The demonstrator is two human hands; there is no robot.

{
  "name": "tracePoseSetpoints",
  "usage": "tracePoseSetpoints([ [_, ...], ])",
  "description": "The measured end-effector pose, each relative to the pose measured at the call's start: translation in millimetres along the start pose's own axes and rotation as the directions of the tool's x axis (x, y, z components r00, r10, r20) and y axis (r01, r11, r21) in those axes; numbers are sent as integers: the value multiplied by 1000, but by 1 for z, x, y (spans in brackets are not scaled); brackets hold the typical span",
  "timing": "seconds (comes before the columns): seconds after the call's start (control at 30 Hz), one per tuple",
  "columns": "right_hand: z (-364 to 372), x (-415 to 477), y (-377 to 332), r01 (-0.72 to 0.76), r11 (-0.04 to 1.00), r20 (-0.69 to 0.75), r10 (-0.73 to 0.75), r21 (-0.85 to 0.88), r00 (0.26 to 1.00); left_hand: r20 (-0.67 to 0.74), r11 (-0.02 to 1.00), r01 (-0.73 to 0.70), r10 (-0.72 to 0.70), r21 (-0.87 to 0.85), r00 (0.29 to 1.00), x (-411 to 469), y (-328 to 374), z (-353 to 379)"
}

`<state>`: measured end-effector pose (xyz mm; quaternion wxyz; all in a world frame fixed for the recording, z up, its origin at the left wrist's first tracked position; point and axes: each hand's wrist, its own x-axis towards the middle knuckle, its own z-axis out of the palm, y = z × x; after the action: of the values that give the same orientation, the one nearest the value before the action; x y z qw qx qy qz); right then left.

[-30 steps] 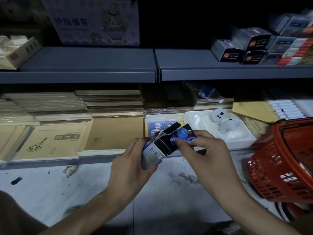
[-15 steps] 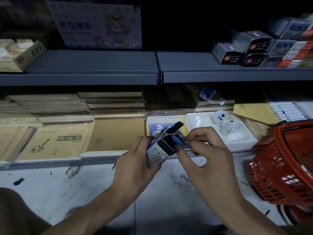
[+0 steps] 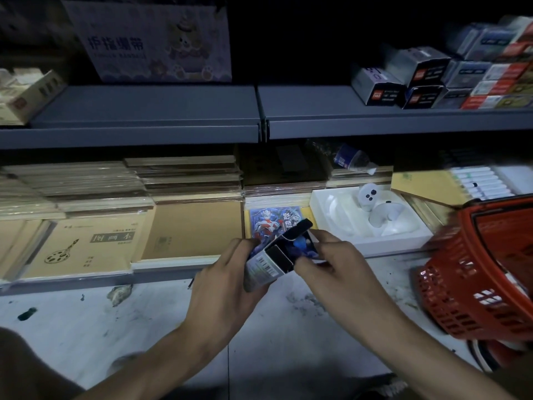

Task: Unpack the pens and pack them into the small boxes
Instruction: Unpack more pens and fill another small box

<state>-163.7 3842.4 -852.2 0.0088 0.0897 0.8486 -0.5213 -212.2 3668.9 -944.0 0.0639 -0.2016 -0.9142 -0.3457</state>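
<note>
One small box [image 3: 263,268], barcoded, dark flap raised open.

One head-worn camera only: we look forward and down, close above the left hand [image 3: 222,287] and right hand [image 3: 337,269], squarely facing the lower shelf's [image 3: 72,282] front edge across the floor [image 3: 86,327].

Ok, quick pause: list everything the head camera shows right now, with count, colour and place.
small box: one, dark with barcode, flap open, between both hands
notebooks: several stacks, tan, lower shelf left
illustrated cover: one, blue, lower shelf behind the box
tray: one, white, lower shelf right
bottle: one, clear, lying behind the tray
basket: one, red, far right
boxes: many, grey and red, upper shelf right
carton: one, pale printed, upper shelf left
left hand: one, grips the box body
right hand: one, pinches the box's open end
</note>
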Motion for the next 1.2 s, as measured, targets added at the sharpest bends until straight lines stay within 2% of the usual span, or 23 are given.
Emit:
tracePoseSetpoints([
  [0.27,-4,-3,-18,-158,987,168,163,-40,972,5,999,-24,25,-43,1000,2,7,4],
  [0.37,-4,0,-16,-65,972,114,93,-225,989,-4,998,-31,31,-63,1000,3,13,4],
  [0.43,-3,-4,-14,15,921,35,-2,-389,999,3,996,-38,38,-81,999,5,17,5],
  [0.5,-6,-8,-12,61,874,-31,-87,-482,996,10,997,-37,38,-62,999,7,16,5],
  [0.57,-13,-6,-10,66,896,-53,-100,-440,994,16,998,-16,17,-56,1000,6,12,6],
  [0.77,-16,0,-15,-74,979,18,79,-188,997,-12,996,-27,26,-87,1000,6,13,5],
  [0.87,-19,0,-21,-101,989,85,110,-104,990,-26,992,-24,21,-124,999,4,12,3],
  [1.07,-19,-1,-26,-110,984,204,136,-138,969,8,988,15,-14,-157,1000,-1,15,3],
  [1.13,-17,-2,-25,-96,983,182,124,-155,976,16,982,22,-20,-186,1000,0,18,3],
  [1.2,-15,-6,-19,-15,974,113,42,-228,993,20,978,26,-22,-205,1000,2,20,3],
])
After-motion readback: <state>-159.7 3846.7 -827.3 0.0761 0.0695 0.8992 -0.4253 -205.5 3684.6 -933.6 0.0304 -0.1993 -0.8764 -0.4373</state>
